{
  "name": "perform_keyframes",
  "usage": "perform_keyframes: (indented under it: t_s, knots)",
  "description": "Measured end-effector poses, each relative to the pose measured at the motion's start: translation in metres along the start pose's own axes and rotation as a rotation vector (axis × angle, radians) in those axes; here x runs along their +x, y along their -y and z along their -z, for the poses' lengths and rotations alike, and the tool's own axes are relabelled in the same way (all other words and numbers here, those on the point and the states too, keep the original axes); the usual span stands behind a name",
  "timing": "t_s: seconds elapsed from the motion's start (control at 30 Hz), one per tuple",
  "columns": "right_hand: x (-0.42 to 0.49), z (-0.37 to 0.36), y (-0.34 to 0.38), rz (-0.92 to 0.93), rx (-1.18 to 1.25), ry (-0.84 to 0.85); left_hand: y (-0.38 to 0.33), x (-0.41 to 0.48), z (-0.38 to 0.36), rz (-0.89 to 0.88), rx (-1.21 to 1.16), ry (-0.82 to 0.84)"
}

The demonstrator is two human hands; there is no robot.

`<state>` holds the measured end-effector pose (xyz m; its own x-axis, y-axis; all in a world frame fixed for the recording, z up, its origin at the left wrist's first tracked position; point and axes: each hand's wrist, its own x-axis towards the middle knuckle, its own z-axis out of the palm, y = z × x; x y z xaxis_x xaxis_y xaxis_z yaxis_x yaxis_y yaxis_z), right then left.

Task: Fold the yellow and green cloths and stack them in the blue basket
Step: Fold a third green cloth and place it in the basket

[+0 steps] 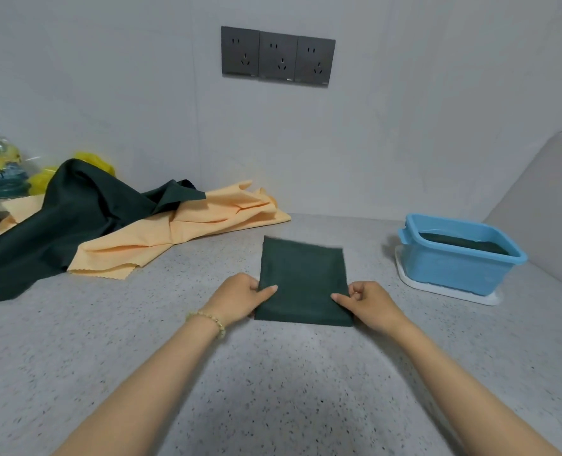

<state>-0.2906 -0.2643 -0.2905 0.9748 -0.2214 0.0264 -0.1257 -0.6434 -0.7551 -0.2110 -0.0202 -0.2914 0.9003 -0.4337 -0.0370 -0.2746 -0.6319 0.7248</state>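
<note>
Pinched the folded green cloth (302,278) by its side edges with fingers (269,289) of left hand (240,292) and right hand (368,301); lay mid tabletop (207,373), near the blue basket (464,268); needed a level lift to stay square.

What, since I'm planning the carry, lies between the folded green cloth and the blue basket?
Nothing: the head view shows only bare countertop between the folded green cloth and the blue basket.

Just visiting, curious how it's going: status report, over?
Left hand, right hand: each pinching folded green cloth, near end. Blue basket right, a dark cloth already inside. Nothing lies between them.
</note>
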Motion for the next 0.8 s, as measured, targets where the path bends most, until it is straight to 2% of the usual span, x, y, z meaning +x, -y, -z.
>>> perform_keyframes:
  t_s: [0.13, 0.2, 0.37, 0.6, 0.73, 0.8]
  knots:
    - [0.006, -0.018, -0.013, -0.077, -0.033, -0.189, 0.011, -0.001, -0.019, 0.009, 0.047, -0.291]
    - [0.005, -0.023, -0.012, -0.056, -0.094, -0.257, 0.011, -0.002, -0.022, 0.005, 0.034, -0.354]
    - [0.001, -0.026, -0.011, -0.015, -0.252, -0.302, 0.011, -0.003, -0.028, 0.074, 0.189, -0.418]
    - [-0.004, -0.032, -0.011, 0.029, -0.491, -0.368, 0.014, -0.005, -0.03, 0.072, 0.167, -0.414]
    - [-0.011, -0.03, -0.01, 0.062, -0.451, -0.388, 0.012, -0.011, -0.029, 0.064, 0.14, -0.399]
    - [-0.015, -0.028, -0.007, 0.102, -0.392, -0.441, 0.009, -0.013, -0.023, 0.083, 0.179, -0.447]
